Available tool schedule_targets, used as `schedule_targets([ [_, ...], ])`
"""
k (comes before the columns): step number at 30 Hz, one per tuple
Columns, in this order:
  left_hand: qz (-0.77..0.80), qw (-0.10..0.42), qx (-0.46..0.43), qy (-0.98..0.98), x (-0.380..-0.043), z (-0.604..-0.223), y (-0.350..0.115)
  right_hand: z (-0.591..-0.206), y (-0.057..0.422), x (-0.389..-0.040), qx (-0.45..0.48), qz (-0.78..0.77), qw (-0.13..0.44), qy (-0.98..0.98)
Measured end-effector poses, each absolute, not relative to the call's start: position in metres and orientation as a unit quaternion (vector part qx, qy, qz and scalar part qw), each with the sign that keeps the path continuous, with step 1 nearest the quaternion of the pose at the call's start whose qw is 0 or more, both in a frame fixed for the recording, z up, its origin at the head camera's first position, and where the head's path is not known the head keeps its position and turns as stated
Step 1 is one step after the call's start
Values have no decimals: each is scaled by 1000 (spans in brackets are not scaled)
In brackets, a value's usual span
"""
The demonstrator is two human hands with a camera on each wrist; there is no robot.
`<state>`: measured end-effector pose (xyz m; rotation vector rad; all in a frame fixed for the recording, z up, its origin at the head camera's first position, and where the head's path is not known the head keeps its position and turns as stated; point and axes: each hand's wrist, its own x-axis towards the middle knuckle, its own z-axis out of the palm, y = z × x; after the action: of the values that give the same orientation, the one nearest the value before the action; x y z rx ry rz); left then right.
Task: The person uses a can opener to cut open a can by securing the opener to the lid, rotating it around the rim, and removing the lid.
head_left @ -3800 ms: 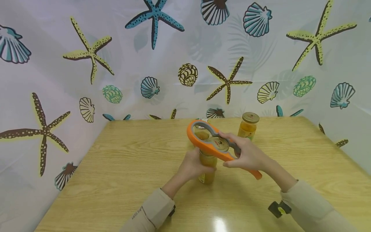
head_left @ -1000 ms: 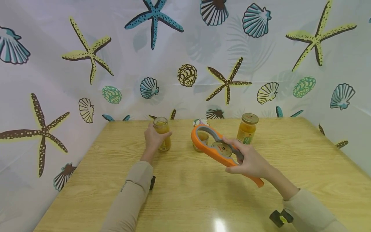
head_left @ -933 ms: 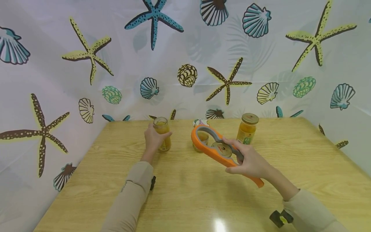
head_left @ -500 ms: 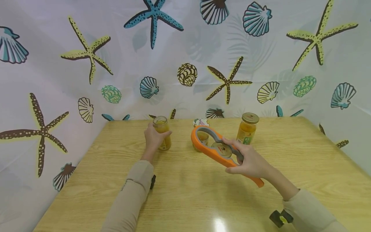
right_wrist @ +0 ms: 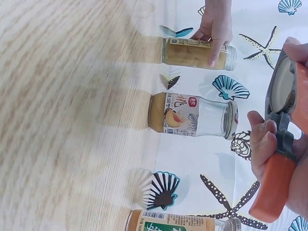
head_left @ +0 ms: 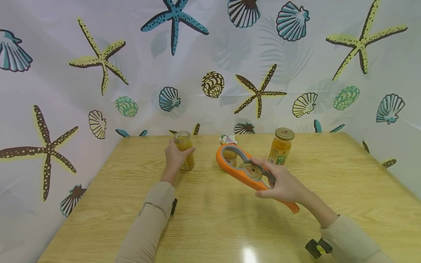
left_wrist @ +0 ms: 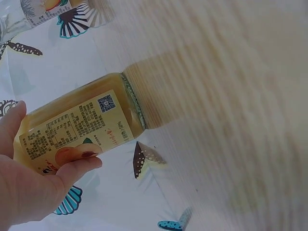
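At the back left of the table, my left hand [head_left: 174,155] grips a lidless glass jar [head_left: 187,163] of yellow fruit. The jar stands upright, and the left wrist view shows thumb and finger on either side of its label [left_wrist: 79,132]. My right hand [head_left: 284,181] holds an orange and grey jar opener [head_left: 235,173] above the table. A gold metal lid [head_left: 251,170] sits in the opener's inner gap; its underside shows in the right wrist view. Behind the opener stands a second jar [right_wrist: 185,115], partly filled, with a patterned lid [head_left: 228,138].
A third jar [head_left: 280,150], full and with a gold lid, stands at the back right, just beyond my right hand. The wooden table [head_left: 210,219] ends at the back against a cloth [head_left: 197,73] printed with shells and starfish.
Earlier, my left hand held the jar beneath the opener; now the jar is at the back left without its lid, which stays in the opener. Over the last second almost nothing moves.
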<state>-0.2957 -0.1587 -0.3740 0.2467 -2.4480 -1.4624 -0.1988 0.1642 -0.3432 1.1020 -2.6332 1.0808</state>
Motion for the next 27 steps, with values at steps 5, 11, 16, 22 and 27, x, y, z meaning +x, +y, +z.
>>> schedule_targets([
  [5,-489,134,83,-858,-296,-373,-160,-342,163,-199,367,360,47,-856],
  [11,-490,107,67,-863,-296,-368,-162,-342,161,-200,370,354,52,-857],
  [16,-500,85,57,-860,-293,-368,-163,-343,159,-199,367,355,43,-859],
  [22,-513,54,44,-855,-284,-369,-164,-345,158,-197,360,347,35,-865],
  [27,-506,53,41,-860,-275,-369,-163,-346,157,-196,357,343,33,-868],
])
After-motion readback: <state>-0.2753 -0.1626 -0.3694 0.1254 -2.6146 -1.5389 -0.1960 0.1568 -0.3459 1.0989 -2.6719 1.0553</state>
